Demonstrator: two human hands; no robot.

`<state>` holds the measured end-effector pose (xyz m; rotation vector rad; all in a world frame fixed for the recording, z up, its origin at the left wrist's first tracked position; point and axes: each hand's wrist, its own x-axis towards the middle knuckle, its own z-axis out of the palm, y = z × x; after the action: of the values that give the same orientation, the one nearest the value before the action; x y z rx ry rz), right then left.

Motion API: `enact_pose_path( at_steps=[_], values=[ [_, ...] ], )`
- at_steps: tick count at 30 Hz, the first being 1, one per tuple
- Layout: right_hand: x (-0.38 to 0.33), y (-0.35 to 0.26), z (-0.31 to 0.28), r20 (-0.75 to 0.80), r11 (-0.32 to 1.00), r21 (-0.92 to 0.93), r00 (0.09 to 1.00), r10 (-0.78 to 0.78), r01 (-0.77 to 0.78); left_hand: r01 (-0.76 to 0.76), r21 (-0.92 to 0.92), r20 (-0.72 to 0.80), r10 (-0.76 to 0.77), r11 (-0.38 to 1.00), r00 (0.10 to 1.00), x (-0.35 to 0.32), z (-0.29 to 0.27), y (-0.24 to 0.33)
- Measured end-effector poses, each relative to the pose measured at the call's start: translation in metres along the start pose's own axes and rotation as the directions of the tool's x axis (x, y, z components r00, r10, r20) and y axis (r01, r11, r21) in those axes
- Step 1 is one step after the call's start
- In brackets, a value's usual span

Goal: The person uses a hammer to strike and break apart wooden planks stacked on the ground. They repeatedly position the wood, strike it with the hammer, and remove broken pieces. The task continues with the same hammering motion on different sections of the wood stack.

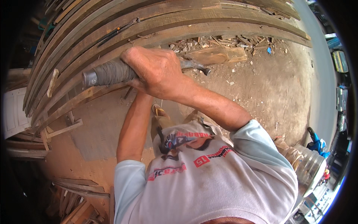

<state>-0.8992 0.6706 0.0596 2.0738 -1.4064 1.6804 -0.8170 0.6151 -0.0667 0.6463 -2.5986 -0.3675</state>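
Observation:
My right hand (154,71) is closed in a fist around a metal hand tool (112,74), raised in front of my chest. Dark rubber-like strips are wound round its thick end, which has a bare metal tip. Past the fist, its slimmer metal part ends in a curved, claw-like piece; its exact kind is unclear. My left forearm (132,128) rises to just behind the right hand, which hides the left hand's fingers. Long wooden beams (209,30) lie beyond both hands.
A dark rod-like tool (117,31) rests on the beams. Wood scraps and a short plank (212,55) litter the dirt floor (268,86). More timber (78,186) is stacked at lower left. A clear plastic container (309,166) stands at the right, near the grey road (321,74).

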Motion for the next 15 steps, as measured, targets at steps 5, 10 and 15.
enact_pose_path(
  at_steps=[5,10,15],
  values=[
    [0.037,0.032,-0.043,0.132,0.967,0.042,0.961,0.243,-0.25,0.124,-0.198,0.089,-0.108,0.972,0.99,0.022,0.023,-0.027],
    [0.079,0.025,-0.097,0.094,0.854,0.074,0.856,0.507,-0.514,0.202,0.041,0.246,-0.206,0.979,0.947,0.021,0.007,-0.014],
    [0.072,0.024,-0.083,0.121,0.874,0.094,0.877,0.466,-0.477,0.137,0.057,0.131,-0.144,0.989,0.981,0.017,0.015,-0.02]
  ],
)
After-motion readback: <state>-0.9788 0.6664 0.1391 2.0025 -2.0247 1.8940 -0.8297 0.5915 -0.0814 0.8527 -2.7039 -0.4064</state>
